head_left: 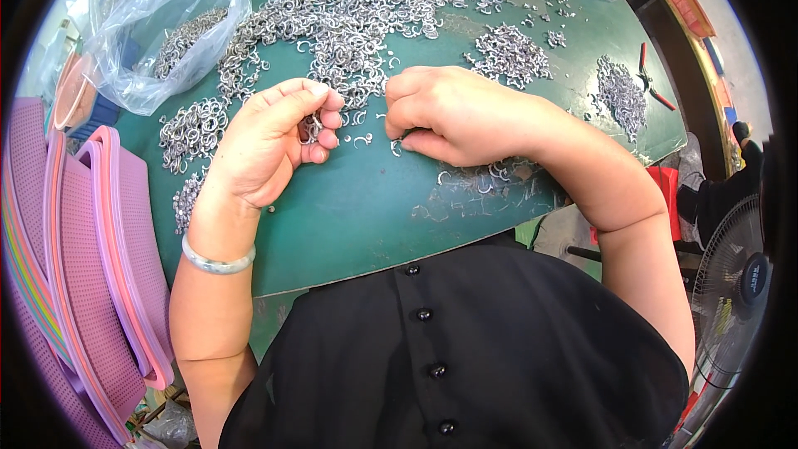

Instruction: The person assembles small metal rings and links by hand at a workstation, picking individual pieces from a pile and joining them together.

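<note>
My left hand [274, 137] is curled above the green tabletop, its fingers closed round several small silver metal rings [312, 126]. A light jade-coloured bangle [218, 259] circles that wrist. To its right, my right hand [445, 116] reaches down with thumb and forefinger brought together at the table. A small curved silver piece [396, 147] shows at those fingertips; the grip itself is partly hidden. Loose C-shaped pieces [362, 140] lie between the two hands. Just beyond them spreads a large heap of silver open rings [341, 29].
Smaller piles [193, 133] sit at the left, with others [511, 56] at the right. Red-handled pliers [652, 79] lie near the right edge. A clear plastic bag [170, 33] holds more pieces. Stacked purple and pink baskets [125, 241] stand left; a fan [731, 283] stands right.
</note>
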